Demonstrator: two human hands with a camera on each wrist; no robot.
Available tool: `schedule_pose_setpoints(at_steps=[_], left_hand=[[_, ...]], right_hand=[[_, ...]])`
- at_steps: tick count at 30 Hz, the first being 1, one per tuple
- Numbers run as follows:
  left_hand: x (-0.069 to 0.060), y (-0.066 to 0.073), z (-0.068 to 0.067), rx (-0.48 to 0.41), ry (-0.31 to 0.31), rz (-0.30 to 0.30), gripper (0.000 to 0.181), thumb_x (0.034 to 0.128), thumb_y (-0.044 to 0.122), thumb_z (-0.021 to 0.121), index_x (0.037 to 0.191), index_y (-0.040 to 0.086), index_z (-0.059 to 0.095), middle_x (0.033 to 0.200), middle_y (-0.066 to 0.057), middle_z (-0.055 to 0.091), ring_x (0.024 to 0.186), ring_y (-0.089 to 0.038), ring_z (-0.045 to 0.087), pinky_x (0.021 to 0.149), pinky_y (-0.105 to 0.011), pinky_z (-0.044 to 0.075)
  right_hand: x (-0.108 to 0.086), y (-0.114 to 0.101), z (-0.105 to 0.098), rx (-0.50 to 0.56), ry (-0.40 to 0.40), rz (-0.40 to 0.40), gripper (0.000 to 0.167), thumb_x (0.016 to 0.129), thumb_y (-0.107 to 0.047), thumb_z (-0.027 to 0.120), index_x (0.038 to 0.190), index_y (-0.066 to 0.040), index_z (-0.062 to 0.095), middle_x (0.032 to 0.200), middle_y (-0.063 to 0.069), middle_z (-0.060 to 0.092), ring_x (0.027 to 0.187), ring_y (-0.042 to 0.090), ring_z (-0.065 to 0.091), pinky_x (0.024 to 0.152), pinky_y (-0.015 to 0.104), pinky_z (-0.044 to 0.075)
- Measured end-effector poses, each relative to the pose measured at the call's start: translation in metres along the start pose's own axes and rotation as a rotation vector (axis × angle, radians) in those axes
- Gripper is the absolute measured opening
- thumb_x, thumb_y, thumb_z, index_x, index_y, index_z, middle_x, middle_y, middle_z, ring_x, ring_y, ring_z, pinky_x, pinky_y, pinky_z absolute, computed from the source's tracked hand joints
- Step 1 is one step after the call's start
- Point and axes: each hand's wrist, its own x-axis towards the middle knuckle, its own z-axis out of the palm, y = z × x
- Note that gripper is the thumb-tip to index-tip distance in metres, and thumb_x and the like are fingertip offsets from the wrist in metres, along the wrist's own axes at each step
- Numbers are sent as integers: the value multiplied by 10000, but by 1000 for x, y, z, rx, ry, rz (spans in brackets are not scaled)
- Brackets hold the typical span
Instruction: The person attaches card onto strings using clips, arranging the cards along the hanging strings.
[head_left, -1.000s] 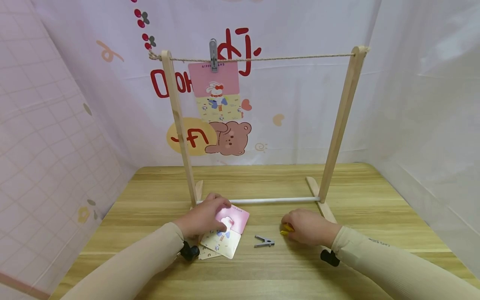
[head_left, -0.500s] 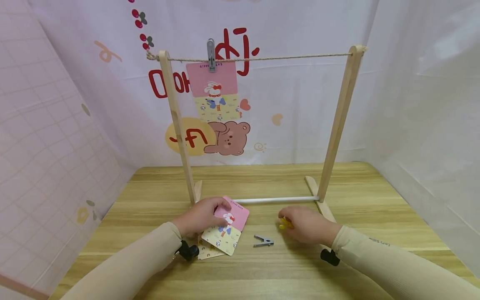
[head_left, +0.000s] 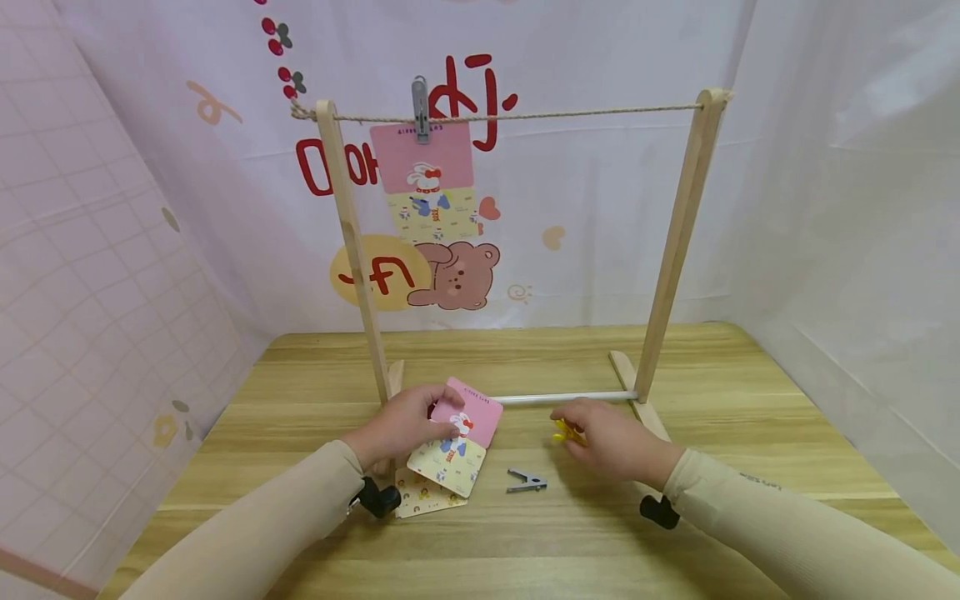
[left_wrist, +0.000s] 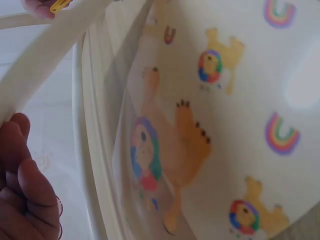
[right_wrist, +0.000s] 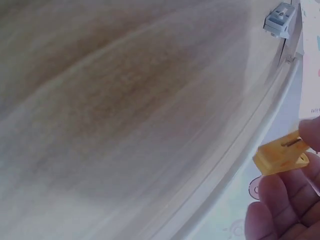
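Wood-grain counter [head_left: 570,550], printed cloth [head_left: 600,208] behind, and both hands are occupied!
Left hand [head_left: 408,425], lower left of centre, grips a pink-and-yellow card [head_left: 471,427], partly covering a patterned card [head_left: 422,497]. Lower right of centre, the right hand [head_left: 613,443] pinches a yellow clip [head_left: 567,433]. Grey clip [head_left: 527,481] lies between them. Upper left, a silver clip [head_left: 421,108] holds a matching card [head_left: 427,187] on the rope [head_left: 570,115].

Clothespin [head_left: 532,482] on tabletop [head_left: 480,558], held card [head_left: 457,443] left of it, held clip [right_wrist: 277,157] right, crossbar [head_left: 534,399] behind
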Motion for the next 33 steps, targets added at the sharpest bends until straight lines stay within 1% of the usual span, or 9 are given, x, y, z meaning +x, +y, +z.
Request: schedule_pose_setpoints(at_steps=[3, 7, 10, 14, 19, 23, 26, 29, 33], left_hand=[[1, 1, 1, -45, 22, 0, 310, 926, 151, 813, 1216, 182, 708, 1081, -36, 711, 912, -163, 658, 765, -291, 582], [4, 2, 2, -93, 56, 7, 308, 935, 138, 802, 1225, 178, 706, 1052, -46, 721, 879, -167, 668, 743, -280, 588], [6, 3, 3, -116, 85, 20, 296, 939, 137, 800, 1219, 170, 709, 1041, -50, 726, 864, -168, 669, 739, -273, 585], [7, 8, 3, -141, 120, 36, 285, 942, 139, 796, 1213, 162, 709, 1061, -63, 731, 863, -176, 670, 741, -274, 587], [9, 12, 3, -153, 158, 52, 306, 945, 156, 798, 1238, 166, 709, 1120, -71, 739, 880, -178, 677, 754, -269, 588], [11, 14, 2, -158, 187, 74, 352, 946, 168, 801, 1285, 151, 708, 1145, -76, 744, 887, -173, 668, 742, -242, 573], [13, 17, 2, -146, 201, 94, 380, 950, 180, 799, 1315, 143, 702, 1111, -68, 744, 857, -163, 642, 697, -217, 537], [13, 22, 1, -122, 206, 114, 405, 949, 200, 802, 1338, 155, 694, 1023, -42, 721, 807, -155, 590, 650, -201, 476], [14, 27, -1, -103, 204, 145, 453, 947, 209, 806, 1378, 176, 670, 931, -32, 651, 741, -160, 510, 607, -207, 397]], right_hand=[[0, -1, -2, 26, 27, 2, 296, 924, -71, 764, 1208, -28, 695, 967, -23, 682, 838, 77, 606, 744, 300, 554], [1, -1, -3, 31, 58, 11, 298, 928, -85, 772, 1213, -54, 693, 980, -32, 673, 853, 88, 602, 760, 305, 558], [2, -2, -4, 48, 87, 13, 289, 929, -87, 778, 1205, -83, 693, 998, -31, 687, 882, 101, 616, 788, 336, 574], [6, -1, -5, 78, 132, 5, 263, 933, -84, 778, 1179, -111, 691, 969, -57, 682, 898, 115, 637, 814, 373, 593], [8, -3, -7, 132, 163, 29, 288, 938, -81, 778, 1211, -88, 686, 1007, -33, 697, 923, 145, 663, 832, 417, 611], [9, -6, -11, 173, 184, 58, 318, 936, -90, 784, 1238, -72, 686, 1047, -10, 710, 928, 155, 661, 801, 371, 602], [11, -8, -14, 195, 213, 68, 323, 929, -83, 792, 1236, -69, 693, 1022, -16, 710, 903, 141, 647, 759, 311, 573], [12, -10, -19, 225, 253, 63, 316, 919, -55, 792, 1222, -64, 703, 993, -14, 706, 880, 127, 637, 735, 275, 550], [15, -10, -24, 266, 303, 61, 324, 906, -11, 783, 1219, -50, 709, 987, 5, 719, 875, 132, 644, 734, 273, 556]])
